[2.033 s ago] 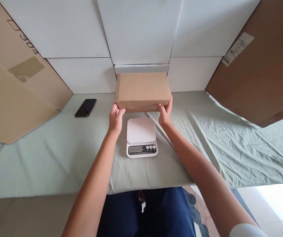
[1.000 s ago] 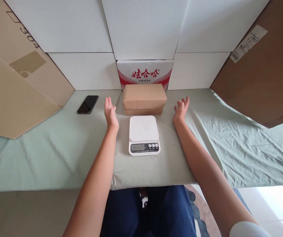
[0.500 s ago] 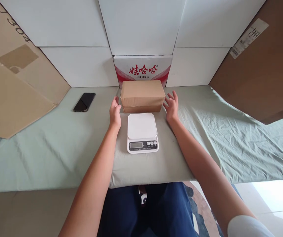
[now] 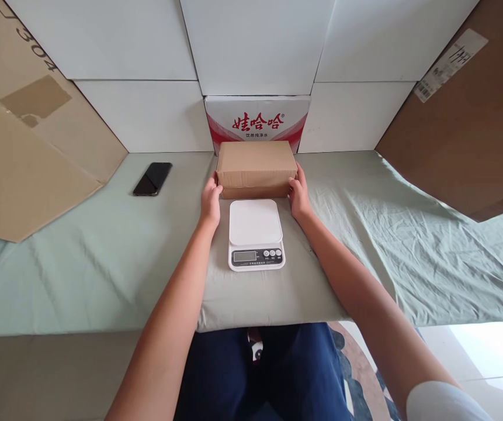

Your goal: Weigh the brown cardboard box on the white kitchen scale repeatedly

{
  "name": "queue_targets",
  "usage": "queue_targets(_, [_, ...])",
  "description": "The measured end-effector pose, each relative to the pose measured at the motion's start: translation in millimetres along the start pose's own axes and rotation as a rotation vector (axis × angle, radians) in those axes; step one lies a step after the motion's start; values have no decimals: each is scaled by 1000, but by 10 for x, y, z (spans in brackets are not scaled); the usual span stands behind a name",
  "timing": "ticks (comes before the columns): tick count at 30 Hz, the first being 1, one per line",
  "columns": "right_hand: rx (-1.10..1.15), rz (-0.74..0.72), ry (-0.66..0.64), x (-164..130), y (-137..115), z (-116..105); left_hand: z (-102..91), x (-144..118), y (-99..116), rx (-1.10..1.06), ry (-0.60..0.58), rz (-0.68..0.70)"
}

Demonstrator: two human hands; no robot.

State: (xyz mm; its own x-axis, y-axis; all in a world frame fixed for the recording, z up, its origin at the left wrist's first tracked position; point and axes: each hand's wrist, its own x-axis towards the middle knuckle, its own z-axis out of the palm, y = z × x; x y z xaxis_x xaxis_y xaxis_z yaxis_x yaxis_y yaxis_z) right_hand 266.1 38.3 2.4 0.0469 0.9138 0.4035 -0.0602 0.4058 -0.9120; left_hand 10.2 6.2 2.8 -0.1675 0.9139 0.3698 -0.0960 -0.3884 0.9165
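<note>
A plain brown cardboard box [image 4: 256, 166] rests on the green cloth just behind a white kitchen scale [image 4: 256, 234]. My left hand [image 4: 211, 202] presses against the box's left end and my right hand [image 4: 299, 194] against its right end, so both hands grip it from the sides. The scale's white platform is bare and its small display and buttons face me.
A red-and-white printed carton [image 4: 256, 121] stands behind the box against white panels. A black phone [image 4: 152, 178] lies at the left on the green cloth [image 4: 102, 257]. Large brown cardboard sheets lean at the far left [image 4: 23, 152] and right [image 4: 465, 134].
Two seconds ago both hands held the box raised; they set it down behind the scale and spread apart. Now they have closed in on its ends again.
</note>
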Motion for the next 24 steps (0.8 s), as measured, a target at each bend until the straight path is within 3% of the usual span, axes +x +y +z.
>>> queue_targets(4, [102,14,-30,-35,-84,40,-9,16,-28,7,-13,7])
queue_targets(24, [-72,-21,-43,-33,-95,44,-44,75,-191,60,-18,30])
